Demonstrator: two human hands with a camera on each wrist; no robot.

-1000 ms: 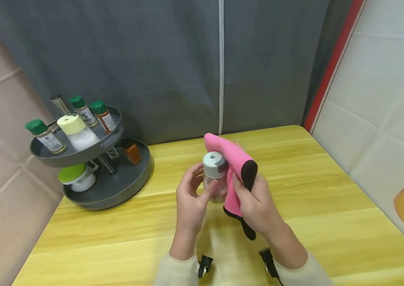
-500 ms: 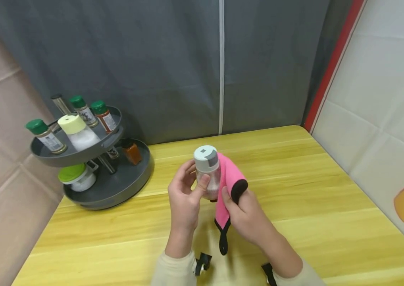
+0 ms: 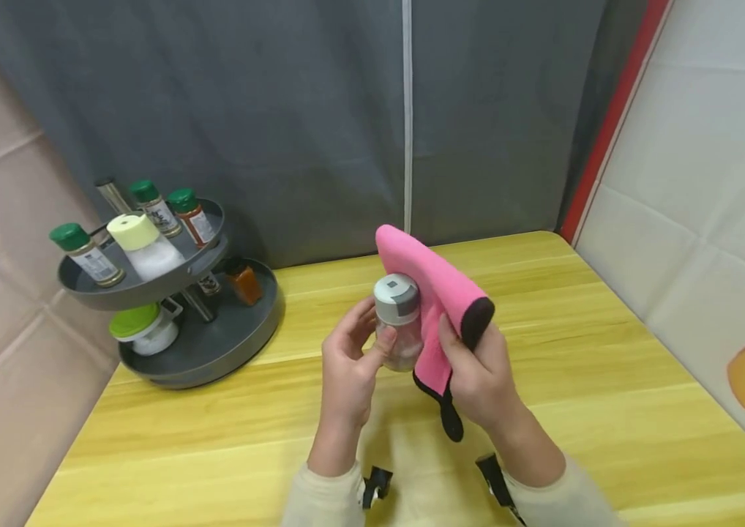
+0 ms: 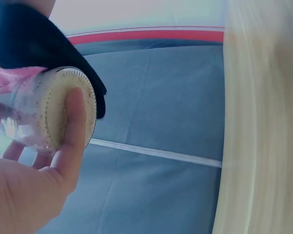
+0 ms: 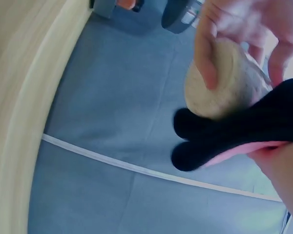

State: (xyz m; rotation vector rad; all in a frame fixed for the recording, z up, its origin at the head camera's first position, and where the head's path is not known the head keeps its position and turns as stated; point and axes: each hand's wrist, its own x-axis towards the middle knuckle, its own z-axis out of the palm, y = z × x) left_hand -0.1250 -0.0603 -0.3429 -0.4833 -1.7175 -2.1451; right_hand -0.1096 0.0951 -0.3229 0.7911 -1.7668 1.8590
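Note:
My left hand (image 3: 349,366) grips a clear seasoning jar (image 3: 405,344) with a white and grey cap, lifted above the table. One finger lies under the jar's base (image 4: 56,109), as the left wrist view shows; pale contents fill its bottom. In my right hand (image 3: 481,373) is a folded pink cloth (image 3: 428,278) with black edging and a black hanging loop. The cloth lies against the right side of the jar. Most of the right fingers are hidden behind the cloth.
At the left stands a two-tier grey rack (image 3: 208,362). Its upper tier bears green-capped spice bottles (image 3: 92,260) and a yellow-capped shaker (image 3: 148,249). Below sits a green-lidded pot (image 3: 145,329). A grey curtain (image 3: 280,132) hangs behind the wooden table (image 3: 609,380).
The cloth and right hand shifted left and down half a second ago, then back up and right along the jar's side. The jar and left hand moved slightly left and back too.

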